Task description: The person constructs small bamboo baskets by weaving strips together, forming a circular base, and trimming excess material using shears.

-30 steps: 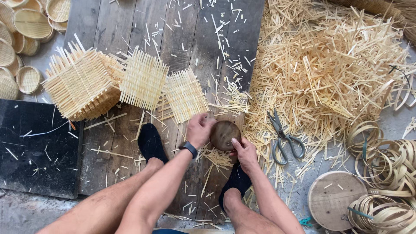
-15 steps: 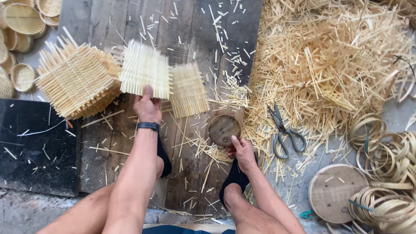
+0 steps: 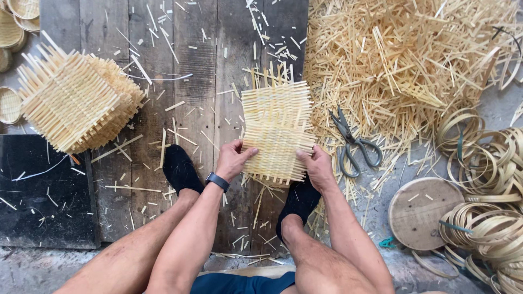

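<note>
A square woven bamboo mat (image 3: 277, 142) lies flat over the spot between my feet. My left hand (image 3: 233, 159), with a dark watch on the wrist, grips its left edge. My right hand (image 3: 316, 166) holds its lower right edge. Another woven mat (image 3: 275, 98) lies just behind it, partly covered. A thick stack of woven mats (image 3: 76, 102) sits to the far left on the dark wooden boards (image 3: 201, 65). The round mould seen earlier is hidden under the mat.
Scissors (image 3: 354, 142) lie right of the mat beside a big heap of bamboo offcuts (image 3: 403, 60). A round wooden disc (image 3: 425, 206) and coils of bamboo strip (image 3: 490, 179) sit at right. Small woven baskets (image 3: 13, 27) at far left. A black mat (image 3: 38, 190) lies at lower left.
My left hand reached up to the mats, took one and brought it down; both hands now hold it over the round mould, which is covered.
</note>
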